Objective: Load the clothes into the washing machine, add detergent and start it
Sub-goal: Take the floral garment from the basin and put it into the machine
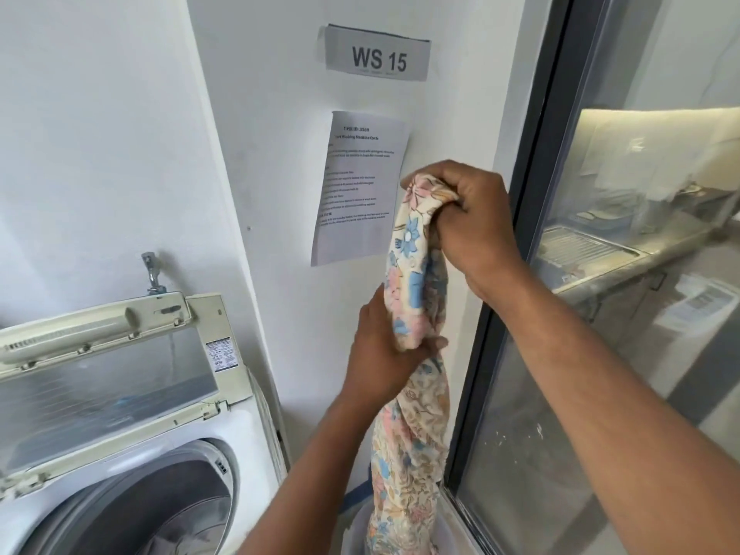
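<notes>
Cloth (412,298), floral, hangs as a long twisted rope at right of scene, its tail dropping into a basket (356,526) by the glass door. Right hand (468,218) clenches the top end up high; left hand (384,354) grasps it mid-length. Washer (132,454) sits at left w/ lid (100,366) up, drum open, well apart from cloth. Risk: the long tail could drag or snag on the basket rim during the swing left, or miss the drum.

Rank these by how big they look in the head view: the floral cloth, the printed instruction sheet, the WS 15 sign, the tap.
1. floral cloth
2. instruction sheet
3. WS 15 sign
4. tap
The cloth hangs nearer the camera, so its lead is partly closeness.
</notes>
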The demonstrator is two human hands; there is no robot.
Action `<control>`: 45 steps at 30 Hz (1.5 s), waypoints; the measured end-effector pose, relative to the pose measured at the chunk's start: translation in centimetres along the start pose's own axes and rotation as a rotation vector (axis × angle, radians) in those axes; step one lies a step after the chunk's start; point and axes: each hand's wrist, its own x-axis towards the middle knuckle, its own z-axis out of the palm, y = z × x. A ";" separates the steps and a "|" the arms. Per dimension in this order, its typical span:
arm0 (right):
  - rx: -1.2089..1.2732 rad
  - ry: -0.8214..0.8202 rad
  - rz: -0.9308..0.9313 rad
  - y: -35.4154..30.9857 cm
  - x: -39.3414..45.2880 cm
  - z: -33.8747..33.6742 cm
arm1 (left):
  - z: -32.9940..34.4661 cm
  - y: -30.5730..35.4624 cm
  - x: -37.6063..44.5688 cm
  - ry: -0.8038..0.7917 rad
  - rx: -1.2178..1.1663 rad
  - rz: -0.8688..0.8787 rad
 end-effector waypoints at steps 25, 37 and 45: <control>-0.058 -0.306 0.416 10.3 -18.6 8.9 | -3.2 6.3 3.4 0.169 0.242 -0.046; 0.529 0.130 0.713 6.6 -9.4 6.3 | -5.4 -0.2 -2.0 -0.135 -0.106 0.070; 1.108 0.174 0.950 6.0 -6.2 5.6 | -3.8 -0.8 -2.3 0.230 0.048 -0.036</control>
